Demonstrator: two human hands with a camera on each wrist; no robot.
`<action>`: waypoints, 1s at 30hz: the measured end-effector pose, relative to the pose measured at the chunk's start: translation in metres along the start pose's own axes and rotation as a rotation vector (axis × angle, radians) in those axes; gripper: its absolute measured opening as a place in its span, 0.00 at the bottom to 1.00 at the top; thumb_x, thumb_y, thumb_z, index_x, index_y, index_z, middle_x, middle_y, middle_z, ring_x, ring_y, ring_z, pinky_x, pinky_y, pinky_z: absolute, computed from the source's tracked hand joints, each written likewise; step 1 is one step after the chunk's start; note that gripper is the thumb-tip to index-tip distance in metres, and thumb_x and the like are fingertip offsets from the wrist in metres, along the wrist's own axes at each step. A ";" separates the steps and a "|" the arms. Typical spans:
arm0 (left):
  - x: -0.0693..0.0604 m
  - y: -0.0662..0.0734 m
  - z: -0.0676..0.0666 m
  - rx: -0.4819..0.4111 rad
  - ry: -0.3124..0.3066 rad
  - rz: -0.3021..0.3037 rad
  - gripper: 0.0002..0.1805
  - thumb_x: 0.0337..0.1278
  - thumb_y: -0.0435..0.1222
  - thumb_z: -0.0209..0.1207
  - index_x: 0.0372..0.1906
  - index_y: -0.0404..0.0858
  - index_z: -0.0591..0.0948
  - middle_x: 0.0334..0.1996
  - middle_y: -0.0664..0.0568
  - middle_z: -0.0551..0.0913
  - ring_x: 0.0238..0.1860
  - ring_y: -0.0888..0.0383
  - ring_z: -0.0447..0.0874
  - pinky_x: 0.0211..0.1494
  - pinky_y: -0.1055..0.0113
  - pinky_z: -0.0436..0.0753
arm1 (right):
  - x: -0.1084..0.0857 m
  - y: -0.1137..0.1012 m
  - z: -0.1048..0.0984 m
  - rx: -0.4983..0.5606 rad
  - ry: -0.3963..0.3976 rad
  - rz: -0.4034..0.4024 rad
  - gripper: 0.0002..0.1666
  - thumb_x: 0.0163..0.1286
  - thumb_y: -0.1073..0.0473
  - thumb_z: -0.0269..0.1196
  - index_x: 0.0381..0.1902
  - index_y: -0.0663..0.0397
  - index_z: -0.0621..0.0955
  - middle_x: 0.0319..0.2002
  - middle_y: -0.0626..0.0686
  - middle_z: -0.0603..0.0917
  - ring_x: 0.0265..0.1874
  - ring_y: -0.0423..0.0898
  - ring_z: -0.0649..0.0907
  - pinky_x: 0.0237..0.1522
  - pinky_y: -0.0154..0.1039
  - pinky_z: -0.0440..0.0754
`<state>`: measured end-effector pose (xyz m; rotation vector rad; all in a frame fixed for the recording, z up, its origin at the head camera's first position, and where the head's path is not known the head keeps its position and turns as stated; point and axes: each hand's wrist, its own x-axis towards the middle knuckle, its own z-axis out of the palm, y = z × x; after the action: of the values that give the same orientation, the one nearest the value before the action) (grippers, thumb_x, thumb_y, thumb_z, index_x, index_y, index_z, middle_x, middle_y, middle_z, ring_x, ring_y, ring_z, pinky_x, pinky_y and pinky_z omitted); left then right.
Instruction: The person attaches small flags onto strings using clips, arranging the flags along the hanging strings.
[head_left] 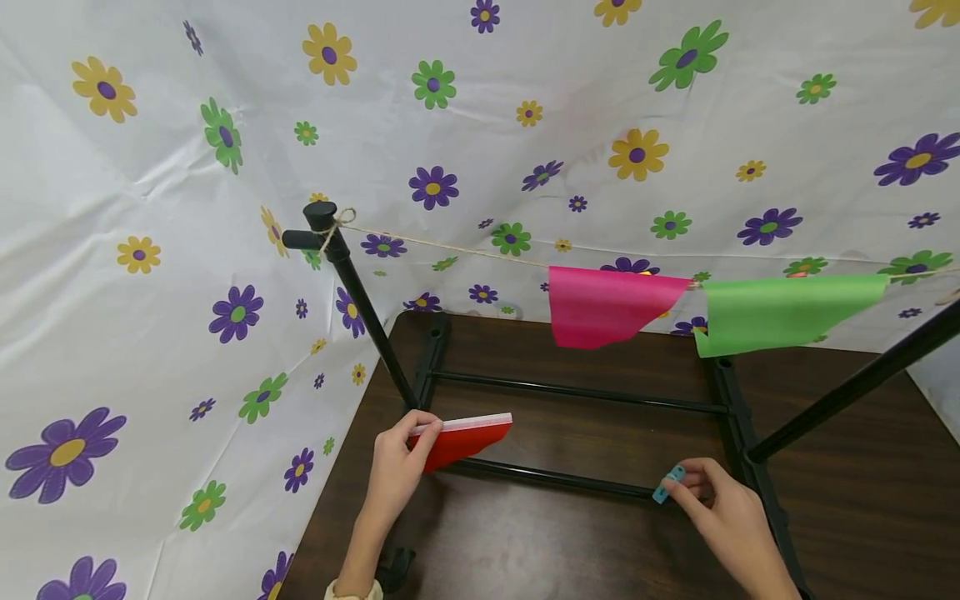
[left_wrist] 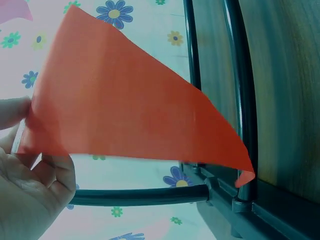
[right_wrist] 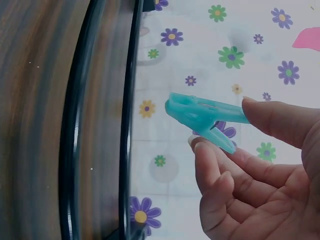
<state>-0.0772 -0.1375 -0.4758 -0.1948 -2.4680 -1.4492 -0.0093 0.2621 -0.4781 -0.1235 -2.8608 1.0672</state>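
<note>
My left hand (head_left: pixel 401 462) pinches a red pennant (head_left: pixel 468 440) by one end of its white-edged top, near the left post. In the left wrist view the pennant (left_wrist: pixel 120 95) spreads out and tapers to a curled tip. Between thumb and fingers, my right hand (head_left: pixel 723 508) holds a teal clothespin (head_left: pixel 669 484) above the frame's front bar. The right wrist view shows the clothespin (right_wrist: pixel 200 115) side on, thumb on one leg and fingers by the other. A pink pennant (head_left: pixel 611 304) and a green pennant (head_left: pixel 787 312) hang side by side from a string (head_left: pixel 450 247).
A black frame stands on a dark wooden table (head_left: pixel 525 542), with a left post (head_left: pixel 367 308) and a slanting right post (head_left: pixel 862 392). Two crossbars join its feet, including the rear crossbar (head_left: pixel 577 389). Behind hangs a white flowered sheet (head_left: pixel 247 208).
</note>
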 end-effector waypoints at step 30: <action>0.013 0.028 -0.013 -0.080 0.078 0.104 0.10 0.64 0.31 0.68 0.48 0.37 0.84 0.46 0.43 0.90 0.45 0.44 0.90 0.45 0.48 0.88 | -0.016 -0.072 -0.032 0.177 0.154 -0.246 0.19 0.68 0.66 0.71 0.54 0.51 0.80 0.38 0.43 0.85 0.36 0.32 0.83 0.33 0.24 0.77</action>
<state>-0.0799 -0.1355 -0.4422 -0.2728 -2.3048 -1.4846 0.0063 0.2266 -0.4078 0.1477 -2.5507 1.1940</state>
